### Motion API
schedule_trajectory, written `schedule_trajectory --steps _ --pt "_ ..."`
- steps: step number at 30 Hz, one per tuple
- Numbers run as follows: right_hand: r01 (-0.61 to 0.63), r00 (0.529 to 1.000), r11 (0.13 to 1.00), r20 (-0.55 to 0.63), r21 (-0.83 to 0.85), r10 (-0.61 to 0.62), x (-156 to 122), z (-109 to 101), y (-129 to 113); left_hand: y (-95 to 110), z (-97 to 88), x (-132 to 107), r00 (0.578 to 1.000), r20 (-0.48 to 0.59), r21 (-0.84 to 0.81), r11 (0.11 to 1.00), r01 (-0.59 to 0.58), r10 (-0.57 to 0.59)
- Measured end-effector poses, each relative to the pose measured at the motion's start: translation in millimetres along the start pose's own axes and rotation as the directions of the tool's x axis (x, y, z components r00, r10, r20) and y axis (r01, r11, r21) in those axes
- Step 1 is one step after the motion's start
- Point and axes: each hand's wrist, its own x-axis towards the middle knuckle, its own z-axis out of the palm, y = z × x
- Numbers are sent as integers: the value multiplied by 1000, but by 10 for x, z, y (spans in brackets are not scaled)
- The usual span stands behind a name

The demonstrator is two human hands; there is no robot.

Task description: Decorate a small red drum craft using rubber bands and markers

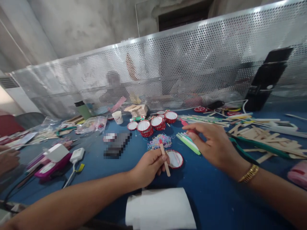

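In my left hand (150,166) a flat wooden craft stick (166,166) is pinched between thumb and fingers, tilted, its upper end red. Right behind it lies a round red-rimmed lid (177,159) with a pale inside. My right hand (211,143) is raised to the right, its fingers closed round a slim red marker (184,122) whose tip points up and left. Beyond my left hand spreads a heap of small coloured rubber bands (160,141). Light green markers (188,143) lie beside my right hand.
Stacked red-rimmed lids (145,127) and a paper cup (117,117) stand further back. To the right are loose craft sticks (261,140) and green-handled pliers (243,150). A white roll (160,209) sits in front; a purple glue gun (52,166) lies left. A perforated metal screen (192,64) closes the back.
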Motion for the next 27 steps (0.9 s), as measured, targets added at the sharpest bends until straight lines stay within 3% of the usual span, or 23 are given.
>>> schedule_trajectory --steps 5,9,16,21,27 --pt "-101 970 986 209 -133 128 -85 139 22 -2 -2 3 1000 0 18 1000 6 -6" --pt "-65 915 951 362 -301 177 -163 172 -36 -7 -2 3 1000 2 28 1000 -13 13" --pt "-99 896 917 365 -386 251 -110 154 -4 -13 -10 2 1000 9 29 1000 -5 5" --pt "-197 880 852 294 -486 372 42 82 297 -15 -11 -3 1000 7 19 1000 -3 3" --pt "-201 807 815 380 -544 452 98 42 571 -5 7 -4 1000 6 5 1000 10 -10"
